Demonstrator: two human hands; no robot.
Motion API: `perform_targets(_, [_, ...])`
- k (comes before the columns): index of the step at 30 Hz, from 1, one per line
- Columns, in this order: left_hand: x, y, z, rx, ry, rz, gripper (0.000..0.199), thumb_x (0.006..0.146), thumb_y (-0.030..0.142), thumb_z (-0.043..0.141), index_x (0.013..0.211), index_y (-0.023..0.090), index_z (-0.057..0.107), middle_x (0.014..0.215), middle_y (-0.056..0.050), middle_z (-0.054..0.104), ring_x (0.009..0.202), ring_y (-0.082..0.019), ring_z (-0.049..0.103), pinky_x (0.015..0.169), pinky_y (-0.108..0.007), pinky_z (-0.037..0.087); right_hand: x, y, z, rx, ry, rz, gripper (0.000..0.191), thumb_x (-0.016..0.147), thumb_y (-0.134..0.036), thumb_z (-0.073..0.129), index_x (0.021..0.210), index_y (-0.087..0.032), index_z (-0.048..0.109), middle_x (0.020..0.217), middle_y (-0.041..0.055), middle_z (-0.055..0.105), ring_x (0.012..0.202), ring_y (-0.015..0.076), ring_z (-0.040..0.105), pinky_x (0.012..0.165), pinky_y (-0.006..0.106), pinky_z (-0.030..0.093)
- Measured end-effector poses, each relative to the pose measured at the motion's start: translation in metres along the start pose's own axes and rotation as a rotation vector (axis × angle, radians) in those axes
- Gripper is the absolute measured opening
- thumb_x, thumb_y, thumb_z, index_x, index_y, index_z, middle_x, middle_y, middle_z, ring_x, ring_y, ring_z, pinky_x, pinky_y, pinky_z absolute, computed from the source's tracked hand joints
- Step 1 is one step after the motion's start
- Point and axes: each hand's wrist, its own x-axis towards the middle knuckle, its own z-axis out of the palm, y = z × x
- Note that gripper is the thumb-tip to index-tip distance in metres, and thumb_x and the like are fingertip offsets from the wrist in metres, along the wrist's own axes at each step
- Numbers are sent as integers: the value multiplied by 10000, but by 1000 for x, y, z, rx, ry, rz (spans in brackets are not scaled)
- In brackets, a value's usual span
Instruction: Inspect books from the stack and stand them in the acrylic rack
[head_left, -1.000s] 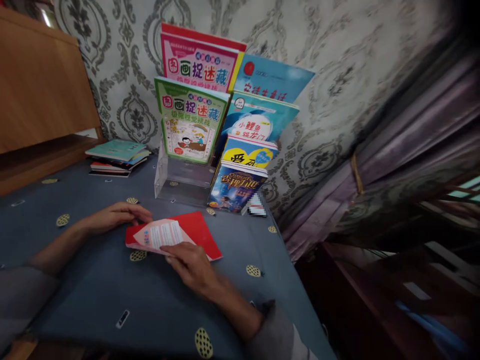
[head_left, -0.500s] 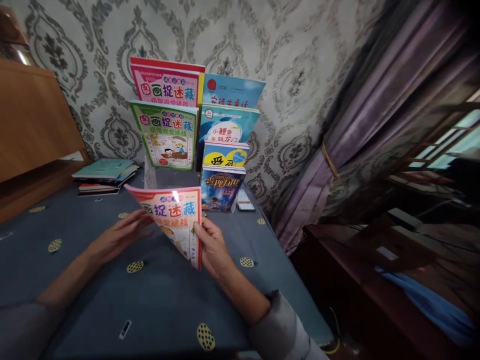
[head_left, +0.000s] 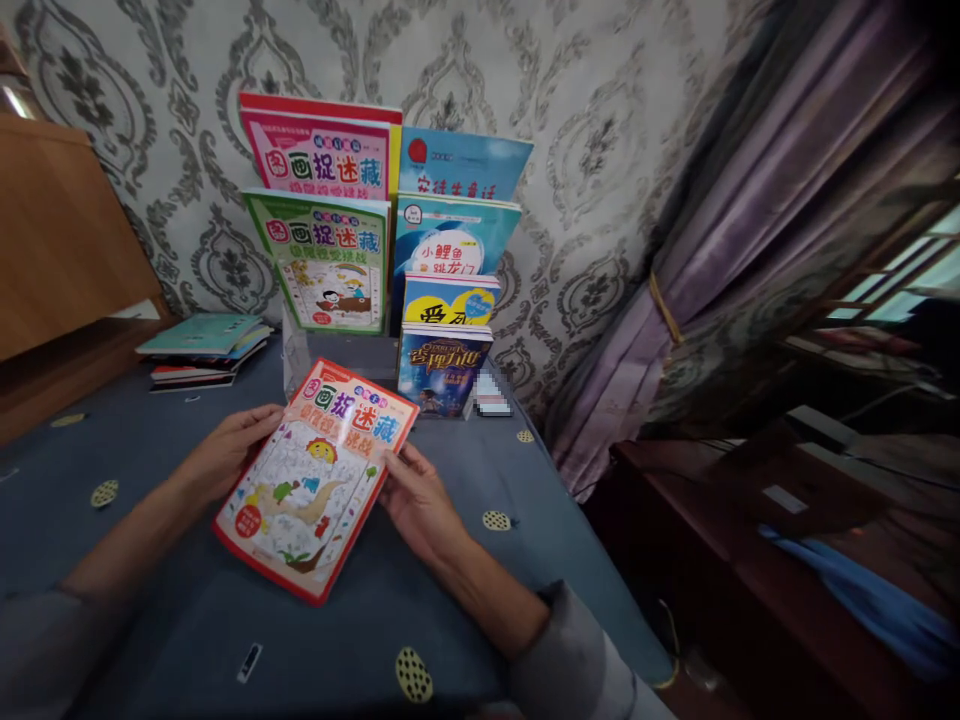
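A red-bordered picture book (head_left: 315, 480) is held tilted over the blue cloth, its cover facing me. My left hand (head_left: 229, 450) pinches its left edge near the top, fingers closed on it. On the opposite edge, my right hand (head_left: 424, 505) grips the book with the thumb on the cover. Behind it, a tiered stand holds a green book (head_left: 330, 270) below a pink book (head_left: 322, 160) in the left column. The right column has a light blue book (head_left: 465, 160), a teal book (head_left: 457, 235), a yellow-and-blue book (head_left: 450, 300) and a dark blue book (head_left: 442, 375).
A stack of books (head_left: 202, 345) lies at the left by a wooden headboard (head_left: 67, 240). Patterned wallpaper is behind the stand. To the right are a purple curtain (head_left: 675, 260) and a dark red cabinet (head_left: 675, 540) with boxes and a blue cloth (head_left: 847, 590) on it.
The red-bordered book has turned from a bent, upright pose to a flatter, slanted one with its full cover showing. My left hand, open beside it before, has taken hold of its left edge.
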Motion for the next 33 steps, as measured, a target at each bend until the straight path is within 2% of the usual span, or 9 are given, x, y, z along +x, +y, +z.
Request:
perform_targets(3, [12, 7, -13, 304, -137, -72, 512, 604, 615, 840, 847, 189, 693, 727, -61, 762, 602, -239, 704, 544, -320, 567, -4, -3, -18, -181, 41, 17, 406, 791, -500, 824, 1050, -219, 689, 876, 17, 771, 746, 169, 721, 658, 275, 571])
perform_targets(6, [28, 0, -20, 609, -249, -44, 526, 654, 683, 730, 854, 197, 718, 750, -55, 747, 632, -239, 673, 551, -309, 521, -3, -1, -39, -359, 65, 64, 397, 776, -446, 824, 1058, -226, 653, 825, 2, 760, 684, 152, 716, 560, 221, 505])
perform_targets(8, [36, -13, -17, 782, -239, 68, 446, 741, 627, 662, 877, 208, 727, 819, -52, 736, 751, -250, 668, 651, -319, 525, -2, 2, -49, -469, 55, 87, 372, 779, -402, 801, 1062, -227, 635, 851, 11, 761, 699, 156, 727, 542, 213, 488])
perform_targets(12, [40, -37, 0, 1278, -177, 456, 359, 947, 416, 446, 1036, 196, 717, 998, -92, 684, 991, -272, 605, 906, -410, 493, 1, 6, -58, -664, -4, 55, 281, 850, -330, 686, 1100, -213, 637, 897, 30, 756, 751, 156, 731, 583, 230, 516])
perform_targets(15, [31, -43, 16, 1468, -200, 583, 372, 1006, 340, 377, 1100, 176, 697, 1102, -120, 656, 1045, -283, 563, 932, -448, 475, 0, 6, -59, -755, -47, 38, 254, 902, -277, 606, 1142, -201, 639, 951, 46, 755, 787, 152, 733, 630, 247, 542])
perform_targets(19, [6, -40, 35, 1507, -352, 626, 381, 1043, 354, 381, 1217, 159, 659, 1212, -131, 645, 1108, -283, 573, 956, -450, 483, -2, 7, -59, -797, -72, 26, 253, 930, -217, 555, 1168, -195, 638, 960, 49, 752, 801, 147, 733, 663, 257, 557])
perform_targets(23, [-27, -45, 47, 1518, -479, 674, 489, 1017, 539, 474, 1330, 190, 616, 1367, -139, 627, 1269, -322, 553, 1042, -478, 467, -3, 7, -58, -800, -87, 11, 235, 939, -194, 546, 1153, -191, 643, 929, 43, 750, 797, 147, 735, 692, 266, 572])
perform_targets(28, [-52, -60, 55, 1587, -453, 765, 510, 1009, 506, 515, 1366, 153, 603, 1393, -163, 644, 1316, -330, 568, 1069, -469, 479, -4, 5, -55, -811, -89, -13, 223, 941, -179, 545, 1139, -181, 649, 913, 41, 754, 799, 155, 742, 724, 282, 581])
perform_targets(33, [-55, -56, 60, 1546, -421, 808, 365, 1041, 344, 432, 1186, 156, 709, 1188, -149, 748, 1117, -295, 699, 892, -410, 572, -6, 4, -51, -825, -149, -56, 234, 950, -157, 510, 1124, -184, 664, 908, 35, 772, 860, 161, 745, 779, 294, 580])
